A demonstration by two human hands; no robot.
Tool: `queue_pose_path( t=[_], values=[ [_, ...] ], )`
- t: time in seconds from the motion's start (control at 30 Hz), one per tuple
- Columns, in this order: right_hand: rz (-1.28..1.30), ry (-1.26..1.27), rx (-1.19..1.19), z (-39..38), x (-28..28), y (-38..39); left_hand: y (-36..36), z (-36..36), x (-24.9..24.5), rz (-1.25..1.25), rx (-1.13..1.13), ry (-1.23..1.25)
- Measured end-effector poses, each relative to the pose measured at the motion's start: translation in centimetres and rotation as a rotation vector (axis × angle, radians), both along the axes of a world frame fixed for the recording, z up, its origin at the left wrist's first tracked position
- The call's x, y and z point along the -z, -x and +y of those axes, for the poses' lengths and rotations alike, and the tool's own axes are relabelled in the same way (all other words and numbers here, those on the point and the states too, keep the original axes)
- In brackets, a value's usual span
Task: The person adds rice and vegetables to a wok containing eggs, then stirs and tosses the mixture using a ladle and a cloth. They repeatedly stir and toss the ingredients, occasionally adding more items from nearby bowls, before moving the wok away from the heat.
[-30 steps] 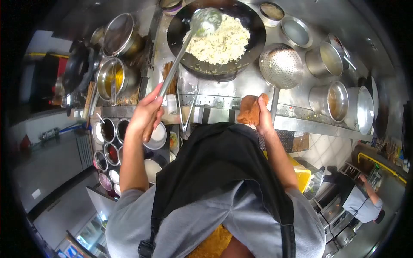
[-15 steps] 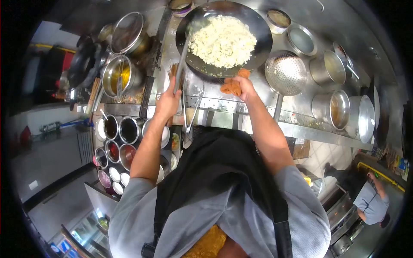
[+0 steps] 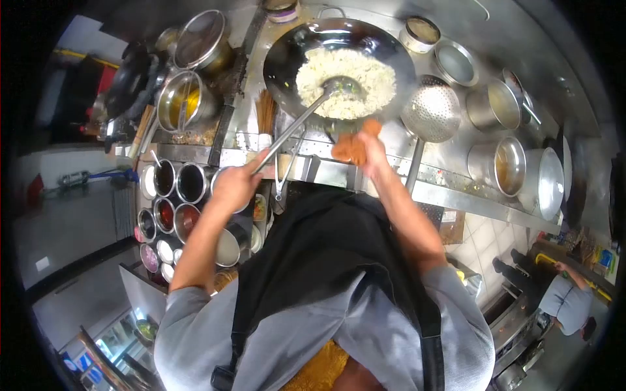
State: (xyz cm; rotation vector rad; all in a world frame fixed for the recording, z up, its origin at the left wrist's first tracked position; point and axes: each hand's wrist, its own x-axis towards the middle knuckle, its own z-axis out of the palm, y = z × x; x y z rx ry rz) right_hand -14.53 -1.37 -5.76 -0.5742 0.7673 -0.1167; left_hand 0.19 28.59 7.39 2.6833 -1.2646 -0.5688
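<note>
My left hand (image 3: 236,188) is closed round the long handle of a metal ladle (image 3: 295,128). The ladle's bowl rests among white fried rice (image 3: 373,73) with small green flecks. This rice fills the middle of a large black wok (image 3: 282,60) on the range. My right hand (image 3: 374,155) grips a folded orange cloth (image 3: 350,148) at the wok's near rim; the part of the wok under the cloth is hidden. A bamboo brush (image 3: 265,112) and a pair of tongs (image 3: 287,171) lie between my left hand and the wok.
Right of the wok is a perforated skimmer (image 3: 430,107), with several metal pots (image 3: 493,104) beyond. A pot of yellow oil (image 3: 184,101) stands on the left, above several sauce containers (image 3: 192,182). Another person (image 3: 565,303) works at the far lower right.
The ladle has swung from the wok's left edge into the rice, and my left hand has drawn back toward me. The rice has shifted right, and the wok's far handle now shows.
</note>
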Motion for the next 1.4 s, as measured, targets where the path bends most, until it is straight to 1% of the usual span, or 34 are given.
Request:
queue_pose_path(
  t=[0.03, 0.07, 0.1, 0.13, 0.17, 0.2, 0.23, 0.3, 0.33, 0.37, 0.43, 0.47, 0.5, 0.57, 0.6, 0.63, 0.7, 0.77, 0.8, 0.83, 0.87, 0.93, 0.97, 1.03, 1.07, 1.1, 1.13, 1.17, 1.2, 1.23, 1.27, 1.33, 1.37, 1.4],
  values=[
    [-0.040, -0.010, -0.006, 1.8, 1.9, 2.2, 0.1, -0.6, 2.1, -0.072, -0.022, -0.016],
    [-0.051, 0.025, -0.023, 3.3, 4.4, 4.8, 0.7, -0.9, 2.2, -0.073, -0.041, 0.063],
    [-0.169, 0.097, -0.043, 3.7, 11.6, 7.4, 1.7, -0.8, 2.2, -0.066, -0.059, 0.145],
    [-0.095, 0.108, -0.064, 3.4, 13.5, 8.4, 1.9, -0.1, 2.1, -0.020, -0.065, 0.209],
    [-0.016, 0.110, -0.085, 3.6, 14.3, 9.3, 1.9, 0.2, 0.8, -0.014, -0.056, 0.206],
    [-0.040, 0.046, -0.065, 3.2, 11.6, 8.4, 2.1, 0.5, -1.8, 0.077, -0.103, 0.182],
    [-0.066, -0.018, -0.050, 2.1, 6.3, 5.8, 2.3, 1.0, -3.8, 0.167, -0.154, 0.156],
    [0.004, -0.009, 0.116, 0.3, -1.1, 0.6, 1.6, 1.8, -5.2, 0.284, -0.201, 0.204],
    [-0.003, -0.020, 0.133, -1.0, -0.6, -1.6, 1.5, 0.8, -7.5, 0.447, -0.289, 0.114],
    [0.022, -0.009, 0.189, -1.8, 0.3, -3.3, 1.4, 0.0, -8.2, 0.444, -0.278, 0.105],
    [0.059, -0.003, 0.167, -3.7, 1.5, -5.2, 1.0, -1.4, -8.9, 0.751, -0.500, 0.203],
    [0.041, -0.010, 0.177, -4.1, 3.7, -5.9, 0.8, -2.0, -9.2, 0.806, -0.493, 0.271],
    [0.024, -0.015, 0.186, -4.5, 5.6, -6.4, 0.5, -2.8, -9.8, 0.804, -0.490, 0.264],
    [-0.006, -0.055, 0.166, -5.5, 8.0, -6.7, -0.1, -4.2, -10.6, 1.010, -0.574, 0.577],
    [0.007, -0.035, 0.144, -5.7, 9.2, -6.9, -1.2, -4.6, -9.9, 1.109, -0.569, 0.647],
    [0.019, -0.012, 0.125, -5.9, 9.3, -7.0, -1.7, -4.9, -8.9, 1.112, -0.568, 0.639],
    [0.012, -0.001, 0.136, -5.5, 8.8, -6.8, -2.5, -5.9, -5.8, 1.477, -0.634, 0.772],
    [0.005, 0.011, 0.141, -5.6, 7.6, -6.5, -3.2, -8.9, 0.8, 1.332, -0.801, 0.533],
    [-0.001, 0.005, 0.138, -5.5, 7.1, -6.4, -3.6, -10.2, 4.5, 1.355, -0.799, 0.487],
    [-0.007, -0.002, 0.131, -5.3, 6.9, -6.4, -3.9, -11.4, 6.8, 1.376, -0.801, 0.441],
    [-0.010, -0.002, 0.139, -5.6, 7.1, -6.7, -4.5, -13.0, 6.7, 1.374, -0.794, 0.437],
    [0.006, -0.048, 0.086, -5.9, 7.8, -6.3, -4.6, -14.7, 5.7, 1.015, -0.592, 0.407],
    [0.005, -0.042, 0.076, -6.0, 7.7, -6.3, -4.7, -14.3, 4.5, 1.015, -0.598, 0.417],
    [0.016, -0.063, 0.077, -5.8, 6.4, -6.4, -5.5, -12.1, 1.8, 0.704, -0.488, 0.316],
    [0.015, -0.066, 0.080, -5.7, 5.2, -6.2, -6.2, -10.2, 1.5, 0.628, -0.460, 0.282],
    [0.074, -0.038, 0.058, -5.6, 3.6, -6.2, -7.1, -8.3, 1.3, 0.552, -0.431, 0.247],
    [0.131, -0.008, 0.031, -5.6, 2.7, -6.3, -7.3, -6.9, 2.0, 0.248, -0.286, 0.209],
    [0.128, -0.007, 0.026, -5.8, 3.9, -6.3, -6.5, -6.0, 3.0, 0.244, -0.290, 0.211],
    [0.069, -0.015, 0.010, -6.0, 6.0, -6.4, -5.3, -5.3, 3.4, 0.199, -0.261, 0.168],
    [0.007, -0.021, -0.004, -6.2, 6.3, -6.6, -4.2, -4.9, 3.2, 0.152, -0.229, 0.128],
    [0.001, -0.015, -0.008, -6.3, 6.7, -6.4, -3.1, -4.4, 2.7, 0.217, -0.293, 0.056],
    [0.032, 0.032, 0.136, -4.7, 5.2, -4.7, -1.7, -2.6, -1.5, 0.231, -0.240, -0.090],
    [0.033, 0.033, 0.126, -3.8, 3.5, -2.7, -1.1, -1.1, -4.0, 0.258, -0.216, -0.097],
    [0.038, -0.035, 0.092, -3.3, 1.0, -0.2, -0.9, 0.5, -6.6, 0.283, -0.193, -0.099]
  ],
)
